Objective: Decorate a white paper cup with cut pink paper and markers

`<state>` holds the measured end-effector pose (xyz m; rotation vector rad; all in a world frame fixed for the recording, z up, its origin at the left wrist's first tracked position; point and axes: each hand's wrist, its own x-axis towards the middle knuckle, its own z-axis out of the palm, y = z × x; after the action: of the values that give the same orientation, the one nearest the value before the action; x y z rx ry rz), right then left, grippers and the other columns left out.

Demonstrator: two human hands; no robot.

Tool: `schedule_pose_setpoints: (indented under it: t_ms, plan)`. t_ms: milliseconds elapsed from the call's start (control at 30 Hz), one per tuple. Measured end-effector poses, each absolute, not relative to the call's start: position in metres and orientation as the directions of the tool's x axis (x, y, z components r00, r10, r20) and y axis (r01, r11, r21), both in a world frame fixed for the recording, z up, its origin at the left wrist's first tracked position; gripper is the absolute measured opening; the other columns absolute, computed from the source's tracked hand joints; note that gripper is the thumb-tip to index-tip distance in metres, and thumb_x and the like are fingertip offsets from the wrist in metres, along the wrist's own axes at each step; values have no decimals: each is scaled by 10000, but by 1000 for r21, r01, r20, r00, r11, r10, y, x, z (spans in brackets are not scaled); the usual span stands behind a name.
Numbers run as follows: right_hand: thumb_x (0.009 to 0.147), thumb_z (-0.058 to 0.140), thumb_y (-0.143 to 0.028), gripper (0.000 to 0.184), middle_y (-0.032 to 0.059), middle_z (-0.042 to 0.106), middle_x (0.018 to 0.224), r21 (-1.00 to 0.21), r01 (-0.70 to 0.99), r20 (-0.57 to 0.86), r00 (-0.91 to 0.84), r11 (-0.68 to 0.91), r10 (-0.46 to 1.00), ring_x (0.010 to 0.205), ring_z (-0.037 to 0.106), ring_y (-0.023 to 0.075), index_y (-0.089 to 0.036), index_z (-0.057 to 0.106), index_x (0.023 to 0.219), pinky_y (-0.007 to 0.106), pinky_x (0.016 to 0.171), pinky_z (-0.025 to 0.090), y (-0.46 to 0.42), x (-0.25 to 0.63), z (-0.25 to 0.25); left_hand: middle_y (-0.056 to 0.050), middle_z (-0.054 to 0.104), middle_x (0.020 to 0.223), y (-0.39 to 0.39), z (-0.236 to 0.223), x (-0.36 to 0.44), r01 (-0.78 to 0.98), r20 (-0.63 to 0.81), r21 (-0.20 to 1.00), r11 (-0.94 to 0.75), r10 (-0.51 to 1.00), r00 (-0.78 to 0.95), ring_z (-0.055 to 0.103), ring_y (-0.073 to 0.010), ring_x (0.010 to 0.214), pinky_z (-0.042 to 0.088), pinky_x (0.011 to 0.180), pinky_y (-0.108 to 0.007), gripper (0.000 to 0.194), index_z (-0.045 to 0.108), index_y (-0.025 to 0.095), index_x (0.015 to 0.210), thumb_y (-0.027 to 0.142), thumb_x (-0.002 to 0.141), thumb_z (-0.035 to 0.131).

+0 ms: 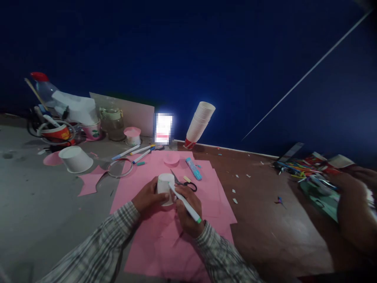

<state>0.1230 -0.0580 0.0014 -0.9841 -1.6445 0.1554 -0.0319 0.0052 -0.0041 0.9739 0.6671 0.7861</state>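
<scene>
My left hand is wrapped around a white paper cup, thumb across its near side. Closed around a white marker with a green end is my right hand; the marker's tip meets the cup's side or lies very close to it. Beneath both hands lie pink paper sheets. Black-handled scissors rest just beyond my right hand, partly hidden by it and the cup. A blue glue stick and a pink paper disc lie farther back on the sheets.
Several markers, a clear ring and a larger white cup are at left. A tall stack of paper cups leans by the wall. At right, another person's arm reaches over clutter. Paper scraps dot the brown table.
</scene>
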Motion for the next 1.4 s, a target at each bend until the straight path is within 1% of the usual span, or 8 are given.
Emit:
schedule_pose_setpoints:
  t_ms: [233,433,567,700,833,1000,1167,1400]
  plan:
    - [921,475,-253,269,106,686,1021,-572,502,753,9,649,658,953,670,257,-204,583,1162,449,807,581,-57,123,2,-60,675,898,7,-4,-32,-273,-120,907,320,819,561,626,-224,810,504,733,-354,628,545,141,1112,305,575,826]
    - [935,467,-309,272,107,688,1023,-600,501,723,7,623,691,966,666,278,-259,574,1179,483,843,569,-58,123,1,-66,674,901,7,-4,-33,-253,-105,924,287,826,554,619,-221,810,495,714,-329,610,549,128,1101,292,580,821]
    - [937,457,-318,260,117,697,1010,-607,502,716,8,617,698,981,665,286,-271,572,1165,507,865,557,-59,123,2,-75,673,939,6,-4,-33,-274,-138,901,336,821,554,628,-238,848,504,731,-350,619,529,139,1132,291,601,806]
    - [927,463,-265,256,102,689,1014,-610,479,731,34,631,681,955,672,258,-233,579,1153,453,828,570,-59,124,3,-70,678,923,5,-3,-32,-295,-121,900,321,833,540,629,-218,817,500,724,-326,619,544,127,1105,266,571,823]
    - [915,469,-247,254,106,686,999,-608,482,735,43,631,676,946,669,262,-193,585,1135,464,832,560,-59,123,3,-69,681,904,4,-1,-31,-300,-117,896,327,827,550,635,-219,794,498,702,-321,602,549,128,1105,276,587,819]
    - [919,468,-259,233,108,681,949,-619,485,722,40,618,691,915,663,255,-201,589,1109,431,774,572,-58,122,4,-68,669,917,6,-4,-32,-294,-110,901,317,826,552,618,-222,826,498,711,-318,624,552,131,1116,269,575,831]
    - [912,458,-239,232,93,681,960,-631,496,706,48,596,707,897,662,233,-209,591,1099,398,760,569,-58,123,4,-70,666,940,6,-8,-33,-316,-106,889,333,818,566,615,-228,854,503,730,-328,605,548,146,1136,257,604,816]
    - [888,459,-190,222,65,681,904,-653,491,689,66,577,722,810,654,199,-209,595,1064,345,708,556,-58,125,6,-68,690,880,4,0,-34,-330,-92,881,340,806,584,626,-214,788,501,679,-308,525,589,151,1083,269,621,809]
